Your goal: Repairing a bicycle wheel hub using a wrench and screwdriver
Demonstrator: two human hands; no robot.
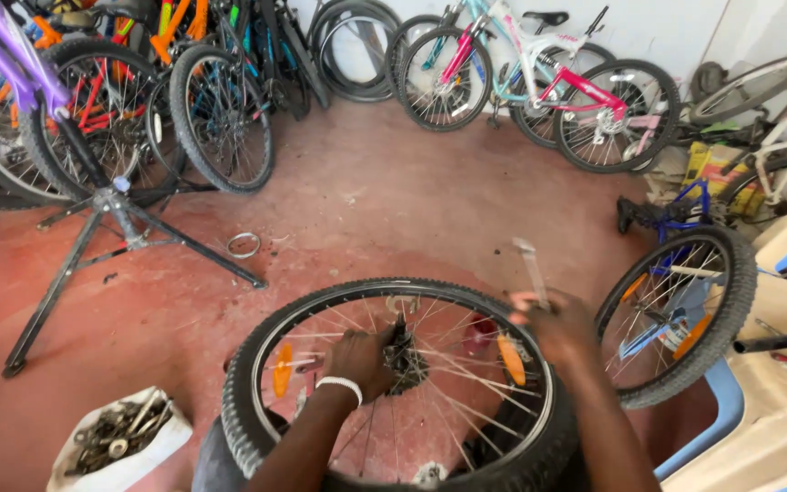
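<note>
A bicycle wheel with a knobby black tyre (266, 342) lies flat in front of me, with orange reflectors on its spokes. My left hand (357, 360), a white band on its wrist, grips the hub (404, 357) at the wheel's centre. My right hand (559, 326) is blurred above the wheel's right rim and holds a slim grey metal tool (531, 269) pointing upward.
A black repair stand (120, 232) with splayed legs stands at left, holding a purple bike. A metal ring (243, 244) lies on the red floor. A white bag of metal parts (120, 442) sits at bottom left. Bicycles line the far wall; another wheel (680, 314) leans at right.
</note>
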